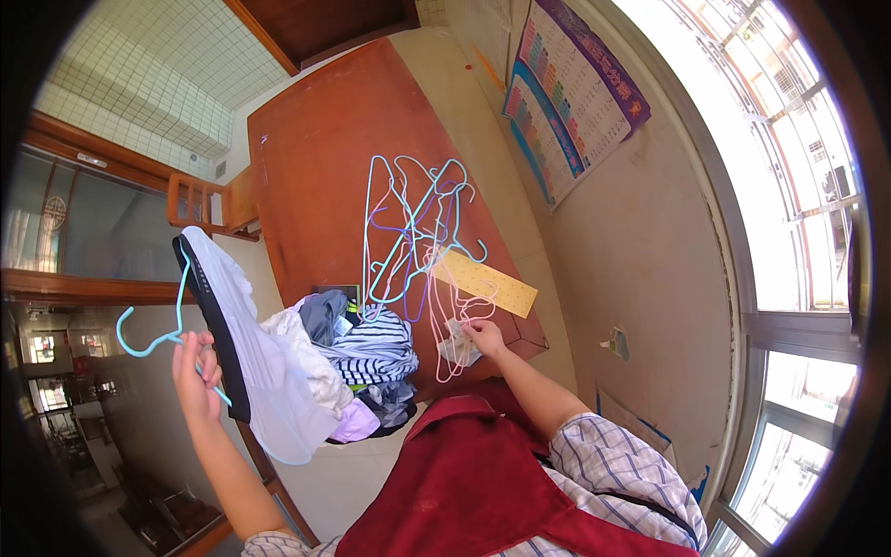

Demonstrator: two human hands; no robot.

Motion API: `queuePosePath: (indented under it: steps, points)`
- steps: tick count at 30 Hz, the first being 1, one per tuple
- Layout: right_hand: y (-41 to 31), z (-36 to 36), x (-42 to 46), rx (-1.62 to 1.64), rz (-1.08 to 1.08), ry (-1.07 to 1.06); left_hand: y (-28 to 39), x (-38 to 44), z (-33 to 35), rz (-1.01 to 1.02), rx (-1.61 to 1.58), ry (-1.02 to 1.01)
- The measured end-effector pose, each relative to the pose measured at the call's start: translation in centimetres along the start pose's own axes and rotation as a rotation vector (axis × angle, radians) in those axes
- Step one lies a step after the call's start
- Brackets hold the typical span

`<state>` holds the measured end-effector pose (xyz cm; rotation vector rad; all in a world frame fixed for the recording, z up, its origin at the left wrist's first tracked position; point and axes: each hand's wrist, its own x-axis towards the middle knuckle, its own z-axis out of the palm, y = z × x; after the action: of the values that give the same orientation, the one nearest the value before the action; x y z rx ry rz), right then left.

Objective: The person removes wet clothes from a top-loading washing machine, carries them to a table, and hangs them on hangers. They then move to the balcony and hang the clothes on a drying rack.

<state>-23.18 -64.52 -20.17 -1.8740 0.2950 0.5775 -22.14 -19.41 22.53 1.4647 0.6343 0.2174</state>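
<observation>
My left hand (198,372) grips a light blue hanger (181,313) near its neck. From that hanger hangs a pale lavender garment (278,390) with a black band (219,341) along its top. On the wooden table's near right corner, my right hand (484,336) has its fingers on pink hangers (445,348); whether it grips one or only touches it is unclear. A whitish crumpled piece (458,341) lies under those hangers. Beyond them spreads a tangle of light blue hangers (365,230) and purple hangers (411,268).
A clothes pile (372,348), with striped, grey and lavender pieces, sits at the table's near left edge. A yellow strip (487,282) lies under the hangers on the table (313,153). A wooden chair (240,198) stands left, a wall with a poster (571,104) right.
</observation>
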Motion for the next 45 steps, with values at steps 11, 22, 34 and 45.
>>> queuePosePath:
  steps: [11, 22, 34, 45]
  points:
    - [-1.2, -0.2, -0.3, 0.11, -0.049, 0.107, 0.7, -8.4, -4.4, -0.008, -0.118, -0.1]
    - [-8.6, 5.3, -4.3, -0.009, -0.255, 0.098, -10.1, -5.4, -9.6, -0.296, -0.408, -0.199]
    - [-11.5, 1.2, -5.6, -0.693, -0.224, 0.114, -30.6, -0.8, -16.8, -0.185, 0.275, 0.248]
    - [-10.0, -1.2, -0.9, -1.049, -0.45, 0.269, -21.9, -9.4, -7.3, 0.331, 0.945, 0.505]
